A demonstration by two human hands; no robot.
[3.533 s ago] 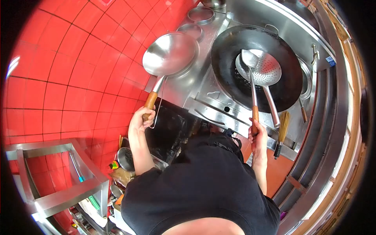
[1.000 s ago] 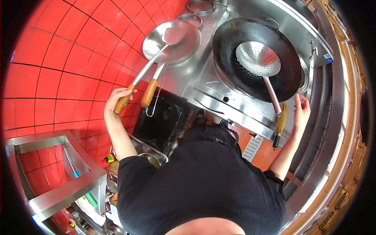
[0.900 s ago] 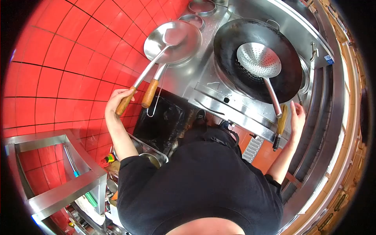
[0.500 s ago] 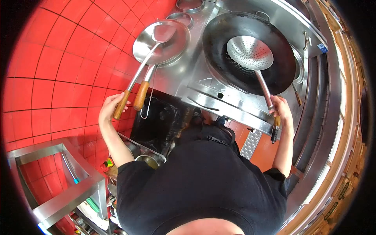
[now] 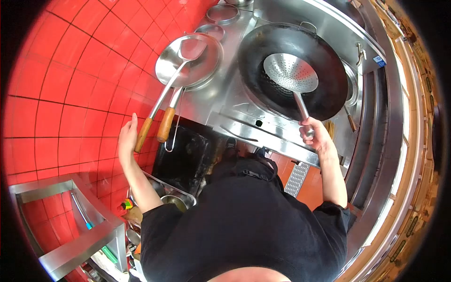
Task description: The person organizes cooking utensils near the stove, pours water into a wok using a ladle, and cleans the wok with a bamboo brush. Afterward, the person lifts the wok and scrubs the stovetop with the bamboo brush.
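My right hand (image 5: 316, 135) is wrapped round the metal handle of a perforated skimmer (image 5: 290, 74), whose bowl lies inside a large black wok (image 5: 253, 61). At the left, my left hand (image 5: 126, 143) is open, thumb stretched up, just beside the wooden handle of a wok spatula (image 5: 145, 132); it does not appear to hold it. The spatula's blade rests on a round metal strainer or bowl (image 5: 165, 63). Next to it lies a second wooden handle (image 5: 167, 124), joined to a metal shaft reaching up to that round piece.
Red tiled wall (image 5: 84, 84) borders the left side. Two round sieves (image 5: 223, 14) stand at the back of the steel counter (image 5: 230, 80). A bristle brush (image 5: 331, 128) is partly behind my right hand. A steel frame (image 5: 80, 235) stands lower left.
My left hand has come off the spatula handle and straightened. My right hand has moved left and closed more fully round the skimmer handle. The view has shifted slightly.
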